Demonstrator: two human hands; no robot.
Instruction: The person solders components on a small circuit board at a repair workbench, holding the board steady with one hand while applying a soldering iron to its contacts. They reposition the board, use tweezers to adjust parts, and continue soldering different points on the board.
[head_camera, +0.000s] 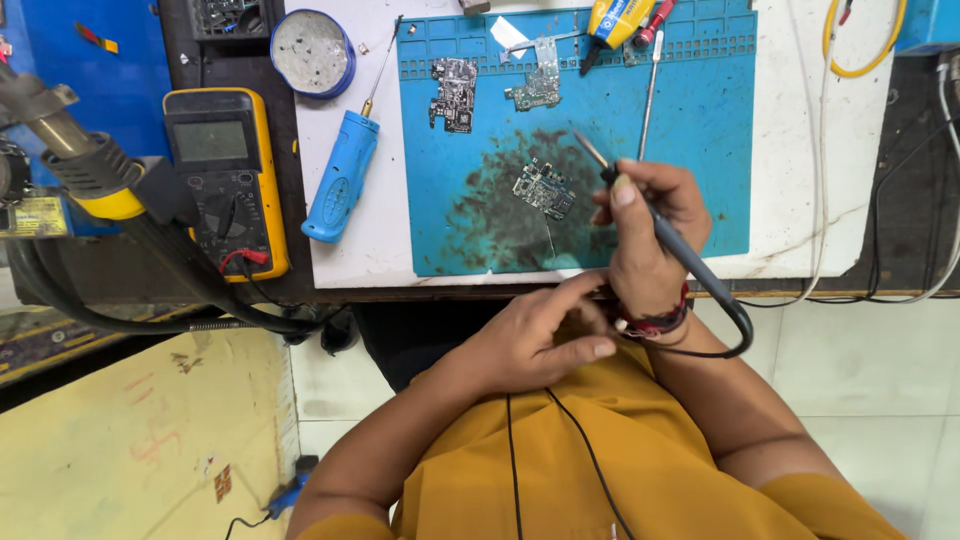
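**Iron tip poised just off the board, at its two o'clock**

The right hand (650, 235) has its fingers closed in a pen grip around a soldering iron (655, 225). The iron's long axis runs from about ten o'clock at the tip to four o'clock, where its black cord loops back under the wrist. The small circuit board (543, 189) lies near the tip, at roughly eight o'clock from it, flat on the scorched patch of the blue work mat (700, 150). Tip and board are apart, not touching.

The left hand (535, 335) holds nothing; its fingers are loosely curled and rest against the right wrist, farther from the board than the right.

Two more boards (455, 93) lie at twelve o'clock on the mat, a blue handled tool (340, 175) at nine o'clock off the mat, and a yellow multimeter (225, 175) beyond it.
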